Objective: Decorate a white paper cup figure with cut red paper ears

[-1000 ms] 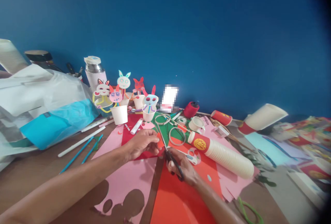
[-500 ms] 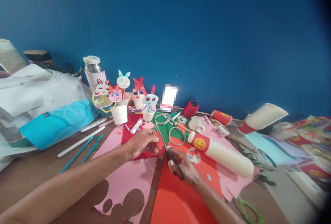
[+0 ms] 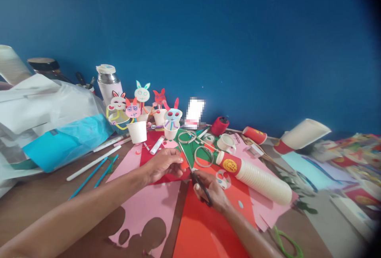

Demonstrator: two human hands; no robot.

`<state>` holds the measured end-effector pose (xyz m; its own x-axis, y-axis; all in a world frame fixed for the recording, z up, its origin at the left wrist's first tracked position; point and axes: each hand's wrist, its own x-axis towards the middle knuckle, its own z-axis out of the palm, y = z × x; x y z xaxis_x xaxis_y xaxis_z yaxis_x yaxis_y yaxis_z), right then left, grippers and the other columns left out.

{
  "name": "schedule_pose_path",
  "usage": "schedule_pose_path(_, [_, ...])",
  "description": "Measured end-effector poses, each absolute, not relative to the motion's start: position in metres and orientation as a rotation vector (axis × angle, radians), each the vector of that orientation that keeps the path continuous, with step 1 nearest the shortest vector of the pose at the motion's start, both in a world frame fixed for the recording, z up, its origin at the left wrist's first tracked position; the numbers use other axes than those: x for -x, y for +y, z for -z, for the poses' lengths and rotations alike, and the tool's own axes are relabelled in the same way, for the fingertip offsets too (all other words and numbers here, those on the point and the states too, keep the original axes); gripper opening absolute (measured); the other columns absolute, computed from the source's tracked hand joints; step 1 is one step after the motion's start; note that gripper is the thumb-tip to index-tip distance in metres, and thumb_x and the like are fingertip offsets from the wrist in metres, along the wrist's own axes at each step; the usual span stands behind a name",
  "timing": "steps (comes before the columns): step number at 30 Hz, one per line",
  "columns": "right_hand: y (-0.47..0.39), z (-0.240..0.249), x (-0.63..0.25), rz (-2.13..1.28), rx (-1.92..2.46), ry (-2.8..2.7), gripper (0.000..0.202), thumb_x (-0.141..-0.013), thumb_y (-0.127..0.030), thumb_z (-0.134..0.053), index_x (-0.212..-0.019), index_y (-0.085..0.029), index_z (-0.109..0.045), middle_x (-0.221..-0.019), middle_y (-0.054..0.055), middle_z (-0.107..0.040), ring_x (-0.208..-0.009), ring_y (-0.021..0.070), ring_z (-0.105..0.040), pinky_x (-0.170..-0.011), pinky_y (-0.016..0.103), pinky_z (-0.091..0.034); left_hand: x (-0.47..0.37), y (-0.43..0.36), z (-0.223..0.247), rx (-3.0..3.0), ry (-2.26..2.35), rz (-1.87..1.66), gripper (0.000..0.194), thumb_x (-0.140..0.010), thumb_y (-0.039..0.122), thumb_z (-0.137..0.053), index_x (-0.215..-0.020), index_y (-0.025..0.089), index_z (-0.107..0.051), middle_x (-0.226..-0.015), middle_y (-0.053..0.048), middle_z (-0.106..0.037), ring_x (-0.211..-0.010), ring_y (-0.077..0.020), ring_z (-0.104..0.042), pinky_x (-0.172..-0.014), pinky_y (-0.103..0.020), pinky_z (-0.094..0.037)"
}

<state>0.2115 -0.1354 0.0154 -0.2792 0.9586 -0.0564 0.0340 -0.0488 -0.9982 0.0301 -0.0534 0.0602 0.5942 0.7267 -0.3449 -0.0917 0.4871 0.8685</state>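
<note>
My left hand pinches a small piece of orange-red paper between thumb and fingers. Black-handled scissors are in my right hand, their blades pointing up and away, right beside the paper piece. Beneath both hands lie an orange-red sheet and a pink sheet with round holes cut out of it. Just beyond my left hand are a white glue stick and pink scraps. Several paper cups carry rabbit-faced paper figures, among them a pink rabbit face and a pale blue one.
A long stack of paper cups lies on the right, near a white mug and a red yarn spool. Pipe cleaners, a plastic bag and a flask occupy the left. A blue wall rises behind.
Almost nothing differs. Both hands, the paper piece and the scissors keep practically the same position.
</note>
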Motion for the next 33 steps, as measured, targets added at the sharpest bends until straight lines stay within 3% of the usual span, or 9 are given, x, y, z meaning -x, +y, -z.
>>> schedule_pose_path(6, [-0.132,-0.018,-0.213,-1.346,1.235,-1.471,0.038,-0.073,-0.045,-0.058,-0.096,-0.014,-0.057,-0.05,-0.005,-0.046,-0.039,0.0063,-0.039,-0.038,0.018,-0.033,-0.03,-0.052,-0.058,-0.956,0.801,-0.563,0.01,-0.066,0.019,-0.057,-0.063,0.014,-0.049,-0.055,-0.001,-0.062,-0.043,-0.0107,-0.056,-0.047,-0.023,-0.044])
schedule_pose_path(10, [-0.125,-0.022,-0.227,-0.947,1.474,-1.605,0.035,-0.073,-0.038,-0.057,-0.101,-0.017,-0.057,-0.059,-0.002,-0.052,-0.048,0.0091,-0.044,-0.045,0.02,-0.036,-0.029,-0.047,-0.057,-1.015,0.843,-0.591,0.012,-0.066,0.022,-0.059,-0.065,0.014,-0.051,-0.06,-0.002,-0.063,-0.049,-0.0111,-0.058,-0.05,-0.024,-0.045])
schedule_pose_path(17, [-0.116,-0.022,-0.249,-0.349,1.758,-1.862,0.032,-0.074,-0.029,-0.051,-0.104,-0.019,-0.057,-0.058,-0.002,-0.051,-0.053,0.0127,-0.047,-0.049,0.021,-0.035,-0.025,-0.034,-0.044,-1.071,0.88,-0.65,0.014,-0.069,0.026,-0.058,-0.071,0.013,-0.055,-0.066,-0.003,-0.063,-0.054,-0.01,-0.057,-0.048,-0.021,-0.045])
schedule_pose_path(24, [-0.119,-0.017,-0.244,-0.116,1.843,-1.972,0.034,-0.075,-0.03,-0.051,-0.108,-0.022,-0.056,-0.071,0.002,-0.057,-0.067,0.0167,-0.054,-0.059,0.023,-0.039,-0.024,-0.029,-0.039,-1.071,0.899,-0.702,0.011,-0.069,0.024,-0.058,-0.07,0.014,-0.054,-0.048,0.003,-0.054,-0.043,-0.0076,-0.05,-0.045,-0.02,-0.043])
schedule_pose_path(33, [-0.121,-0.026,-0.243,0.049,1.839,-2.188,0.033,-0.079,-0.026,-0.05,-0.111,-0.023,-0.057,-0.078,0.004,-0.063,-0.078,0.0209,-0.052,-0.067,0.028,-0.036,-0.023,-0.027,-0.033,-1.103,0.86,-0.722,0.012,-0.069,0.023,-0.058,-0.066,0.015,-0.049,-0.048,0.005,-0.048,-0.039,-0.0047,-0.042,-0.041,-0.018,-0.035])
